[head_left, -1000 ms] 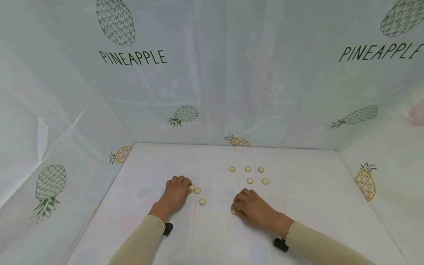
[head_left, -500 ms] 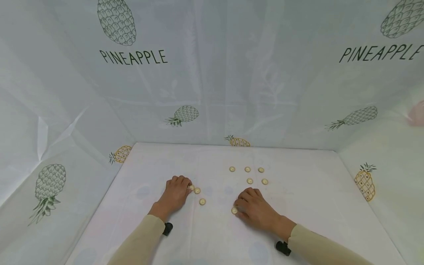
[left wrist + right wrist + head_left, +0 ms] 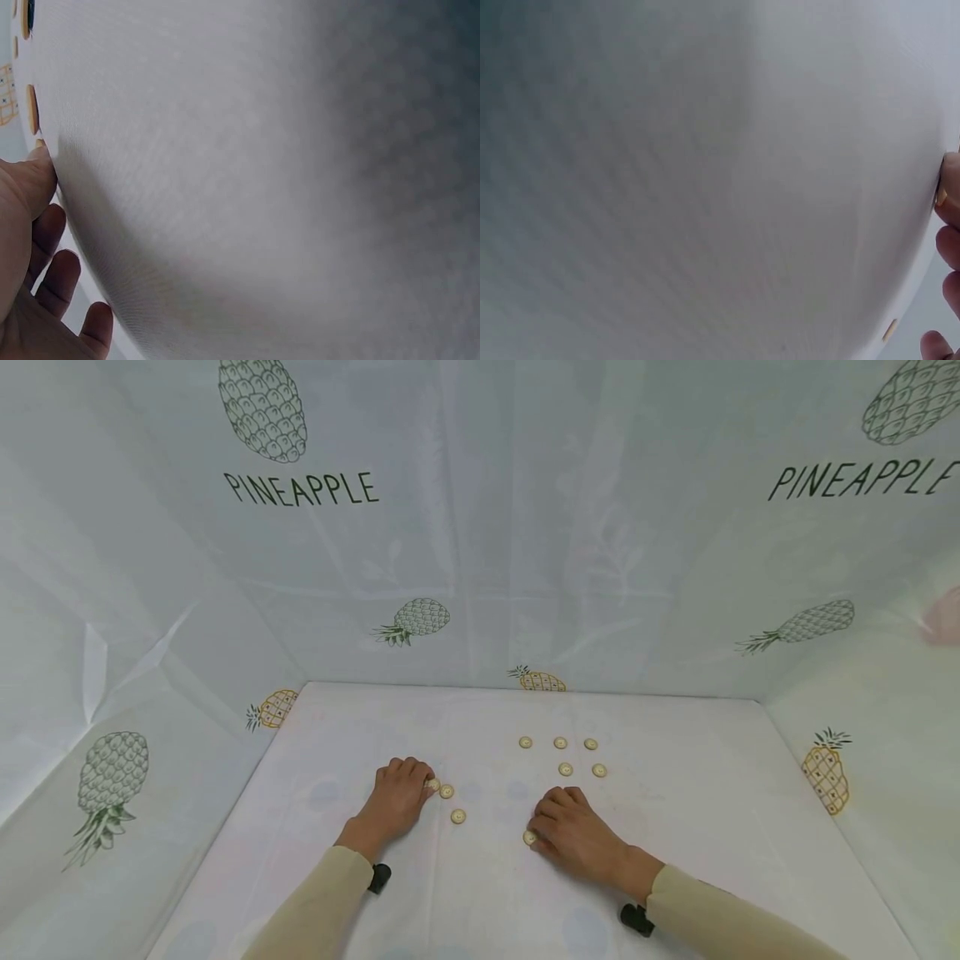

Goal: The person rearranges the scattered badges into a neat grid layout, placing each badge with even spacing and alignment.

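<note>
My left hand (image 3: 396,797) pinches a pale yellow round button (image 3: 432,785) at its fingertips, low over the white tabletop. Right beside that one lies a second button (image 3: 447,792), and a third button (image 3: 458,816) sits nearer to me. In the left wrist view the thumb (image 3: 34,176) presses at the edge of a tan disc. On the right, my right hand (image 3: 573,835) holds another button (image 3: 529,837) between thumb and index finger. The right wrist view catches only its fingertips (image 3: 949,199), with a sliver of the button (image 3: 941,196) between them.
Several more buttons lie beyond the right hand: a back row of three, with its middle button (image 3: 560,743), and two in front, one a button (image 3: 599,770). White pineapple-print sheeting (image 3: 480,527) walls the table (image 3: 675,735) at the back and sides.
The right hand has shifted slightly at its button, and more of the button's face shows than a second ago. The left hand and the loose buttons have stayed put.
</note>
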Demonstrator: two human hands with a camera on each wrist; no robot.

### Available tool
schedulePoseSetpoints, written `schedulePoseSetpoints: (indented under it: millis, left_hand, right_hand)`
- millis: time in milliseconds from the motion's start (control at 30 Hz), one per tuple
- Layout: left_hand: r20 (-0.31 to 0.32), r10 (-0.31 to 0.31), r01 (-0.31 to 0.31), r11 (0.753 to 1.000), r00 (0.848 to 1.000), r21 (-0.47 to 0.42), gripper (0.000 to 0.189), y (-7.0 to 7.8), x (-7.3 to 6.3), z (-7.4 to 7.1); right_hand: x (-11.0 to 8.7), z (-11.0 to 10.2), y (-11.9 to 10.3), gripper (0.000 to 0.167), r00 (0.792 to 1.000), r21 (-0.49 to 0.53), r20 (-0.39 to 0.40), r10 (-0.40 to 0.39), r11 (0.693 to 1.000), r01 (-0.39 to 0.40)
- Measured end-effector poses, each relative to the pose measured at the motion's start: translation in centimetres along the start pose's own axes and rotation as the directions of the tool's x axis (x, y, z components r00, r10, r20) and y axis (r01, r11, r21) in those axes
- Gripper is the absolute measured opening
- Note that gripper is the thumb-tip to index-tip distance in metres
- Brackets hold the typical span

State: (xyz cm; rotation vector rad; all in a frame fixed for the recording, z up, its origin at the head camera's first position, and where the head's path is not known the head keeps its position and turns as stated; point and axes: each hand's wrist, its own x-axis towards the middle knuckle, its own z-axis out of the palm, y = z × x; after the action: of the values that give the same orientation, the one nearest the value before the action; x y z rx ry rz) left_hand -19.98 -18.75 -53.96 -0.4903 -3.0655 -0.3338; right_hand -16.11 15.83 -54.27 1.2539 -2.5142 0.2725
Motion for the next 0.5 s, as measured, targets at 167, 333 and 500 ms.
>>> schedulePoseSetpoints:
  millis: [167,333,500]
  left_hand:
    - [0.008,0.004,-0.003,1.0,1.0,-0.006,0.018,0.0,0.0,-0.3]
    - [-0.002,0.007,-0.007,1.0,1.0,-0.014,0.017,0.1,0.0,-0.4]
    - [0.0,0.01,-0.01,1.0,1.0,-0.02,0.017,0.1,-0.1,-0.4]
  right_hand:
    - [0.4,-0.1,0.3,0.014,0.999,-0.04,0.007,-0.046,0.998,0.046]
    - [1.1,0.1,0.4,0.015,0.997,-0.075,0.04,-0.06,0.995,0.063]
    - [1.5,0.1,0.3,0.022,0.996,-0.134,0.055,-0.075,0.988,0.082]
